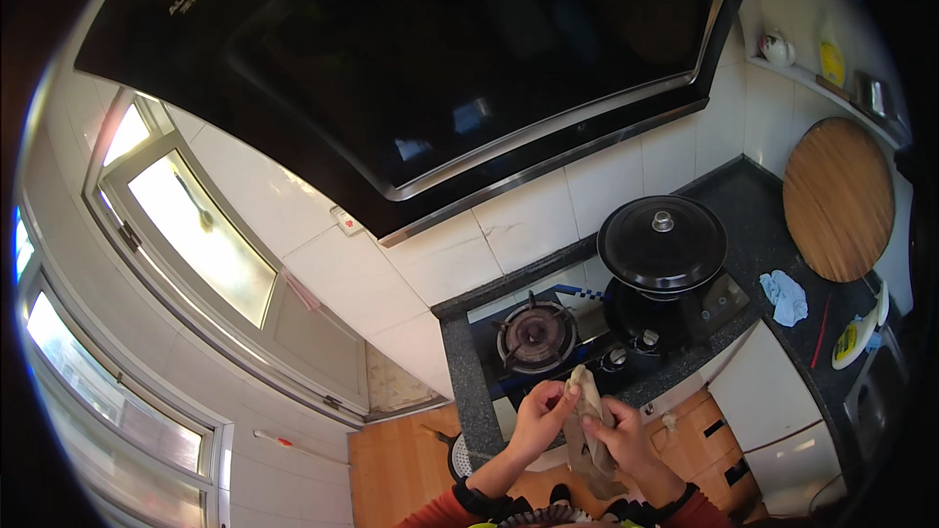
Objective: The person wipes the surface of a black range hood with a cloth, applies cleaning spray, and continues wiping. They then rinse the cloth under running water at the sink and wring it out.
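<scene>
A greyish-beige cloth (pixel 587 402) is bunched between my two hands, and its loose end hangs down toward the floor. My left hand (pixel 543 414) pinches the upper left side with thumb and fingers. On the right side, my right hand (pixel 622 434) grips it a little lower, thumb on top. Both hands are held in front of the gas stove's (pixel 587 361) near edge. Beyond them lies the left burner (pixel 537 337), with its pan supports bare. A black lidded pan (pixel 662 246) sits on the right burner.
A black range hood (pixel 469 59) hangs low over the stove. On the dark countertop (pixel 741 191) are a light blue cloth (pixel 783 298), a red stick (pixel 821 330) and a detergent bottle (pixel 855 337). A round wooden board (pixel 838 199) leans at the wall. A cabinet door (pixel 766 385) stands below.
</scene>
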Demonstrator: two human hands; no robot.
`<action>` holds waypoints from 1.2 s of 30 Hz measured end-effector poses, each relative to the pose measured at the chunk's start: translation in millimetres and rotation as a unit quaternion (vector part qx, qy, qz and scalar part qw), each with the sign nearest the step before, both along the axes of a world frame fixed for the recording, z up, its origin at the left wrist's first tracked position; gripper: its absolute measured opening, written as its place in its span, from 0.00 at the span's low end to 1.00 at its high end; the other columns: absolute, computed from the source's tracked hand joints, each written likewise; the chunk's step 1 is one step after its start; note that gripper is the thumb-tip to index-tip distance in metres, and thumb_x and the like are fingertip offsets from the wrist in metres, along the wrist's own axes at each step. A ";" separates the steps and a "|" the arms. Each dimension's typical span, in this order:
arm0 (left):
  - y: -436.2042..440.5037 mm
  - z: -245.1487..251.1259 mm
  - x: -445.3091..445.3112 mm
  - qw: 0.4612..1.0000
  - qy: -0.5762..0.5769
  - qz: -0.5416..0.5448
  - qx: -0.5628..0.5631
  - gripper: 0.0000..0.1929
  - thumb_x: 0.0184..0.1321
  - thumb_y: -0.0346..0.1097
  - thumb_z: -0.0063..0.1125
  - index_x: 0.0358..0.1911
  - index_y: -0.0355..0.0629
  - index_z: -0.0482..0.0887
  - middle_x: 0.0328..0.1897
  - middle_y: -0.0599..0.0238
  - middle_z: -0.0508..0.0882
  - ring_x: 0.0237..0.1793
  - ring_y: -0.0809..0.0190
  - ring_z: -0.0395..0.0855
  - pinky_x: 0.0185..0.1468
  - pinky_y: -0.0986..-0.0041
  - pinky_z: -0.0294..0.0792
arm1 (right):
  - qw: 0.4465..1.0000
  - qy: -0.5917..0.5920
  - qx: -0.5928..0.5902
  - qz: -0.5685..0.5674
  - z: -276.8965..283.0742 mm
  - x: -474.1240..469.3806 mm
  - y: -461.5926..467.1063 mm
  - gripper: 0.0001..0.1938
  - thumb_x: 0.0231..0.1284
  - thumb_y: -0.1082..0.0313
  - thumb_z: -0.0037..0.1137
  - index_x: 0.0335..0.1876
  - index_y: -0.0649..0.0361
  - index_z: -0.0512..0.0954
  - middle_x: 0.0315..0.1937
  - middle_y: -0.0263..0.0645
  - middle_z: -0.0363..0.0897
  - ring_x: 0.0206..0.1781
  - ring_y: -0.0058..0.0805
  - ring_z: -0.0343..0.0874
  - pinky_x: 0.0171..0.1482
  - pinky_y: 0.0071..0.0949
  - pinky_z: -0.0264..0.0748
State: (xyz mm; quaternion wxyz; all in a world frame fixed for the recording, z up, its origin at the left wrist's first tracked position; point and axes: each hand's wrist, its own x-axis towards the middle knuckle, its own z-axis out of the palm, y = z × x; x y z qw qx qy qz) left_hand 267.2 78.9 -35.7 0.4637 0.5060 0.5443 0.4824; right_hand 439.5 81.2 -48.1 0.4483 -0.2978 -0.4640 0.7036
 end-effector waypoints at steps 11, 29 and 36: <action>-6.1 77.7 -56.5 0.987 -0.119 -0.060 0.088 0.32 0.74 0.47 0.56 0.72 0.35 0.62 0.66 0.62 0.75 0.64 0.67 0.72 0.68 0.72 0.64 | 0.987 0.157 0.024 -0.011 124.8 -88.6 45.1 0.13 0.76 0.63 0.51 0.53 0.64 0.79 0.41 0.29 0.78 0.48 0.16 0.75 0.51 0.19 0.72; 15.2 136.2 -147.5 0.975 -0.138 0.006 0.173 0.16 0.78 0.40 0.48 0.55 0.35 0.81 0.47 0.70 0.86 0.45 0.74 0.80 0.52 0.80 0.72 | 0.955 0.249 -0.005 0.161 199.2 -94.6 105.1 0.16 0.77 0.59 0.44 0.52 0.63 0.78 0.48 0.37 0.85 0.50 0.28 0.84 0.57 0.31 0.78; 31.7 161.8 -121.8 0.965 -0.132 -0.002 0.225 0.28 0.78 0.48 0.46 0.74 0.43 0.60 0.69 0.63 0.73 0.70 0.62 0.70 0.72 0.66 0.63 | 0.922 0.326 0.025 0.209 235.0 -109.0 102.8 0.18 0.79 0.59 0.46 0.60 0.65 0.72 0.59 0.45 0.78 0.62 0.33 0.78 0.68 0.35 0.72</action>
